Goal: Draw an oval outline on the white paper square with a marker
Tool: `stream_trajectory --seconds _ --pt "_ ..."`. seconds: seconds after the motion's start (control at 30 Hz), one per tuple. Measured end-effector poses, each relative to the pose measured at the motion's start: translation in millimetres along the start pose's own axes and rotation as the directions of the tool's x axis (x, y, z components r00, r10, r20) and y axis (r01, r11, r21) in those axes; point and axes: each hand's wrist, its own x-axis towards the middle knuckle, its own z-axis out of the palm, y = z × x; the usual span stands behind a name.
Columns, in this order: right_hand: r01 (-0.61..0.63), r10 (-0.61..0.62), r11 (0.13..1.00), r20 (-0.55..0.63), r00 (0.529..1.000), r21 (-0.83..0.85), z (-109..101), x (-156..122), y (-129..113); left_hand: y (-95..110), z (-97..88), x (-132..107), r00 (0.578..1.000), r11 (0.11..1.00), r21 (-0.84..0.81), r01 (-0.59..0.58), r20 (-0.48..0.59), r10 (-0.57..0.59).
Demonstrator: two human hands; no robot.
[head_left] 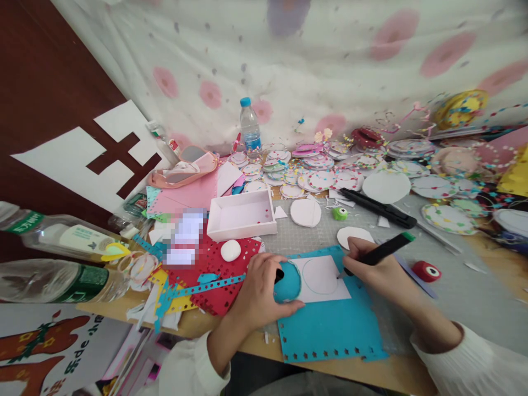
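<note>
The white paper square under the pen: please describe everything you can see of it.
The white paper square lies flat on a turquoise sheet with punched edges. It looks like thin plain paper. A thin circle outline fills most of it. The right hand holds a black marker with its tip at the circle's right side. The left hand presses a turquoise disc over its left edge.

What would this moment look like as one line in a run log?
left hand: grips blue disc | right hand: marker tip on white paper, beside drawn circle | paper lies on blue sheet
</note>
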Motion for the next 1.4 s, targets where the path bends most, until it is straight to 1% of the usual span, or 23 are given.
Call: stream_trajectory --seconds 0.63,0.9,1.4 --pt "0.048 -0.049 0.999 -0.062 0.997 -0.007 3.4 2.6 5.7 0.2 -0.5 -0.1 1.000 1.000 -0.008 0.023 0.008 -0.022" --pt "0.049 -0.051 0.999 -0.093 0.994 -0.021 4.9 5.2 3.8 -0.1 1.3 0.1 1.000 1.000 -0.007 0.006 -0.008 -0.006" --pt "0.054 -0.053 0.999 -0.128 0.990 0.003 8.8 8.4 3.8 -0.6 0.4 0.9 1.000 1.000 -0.003 0.010 0.003 -0.010"
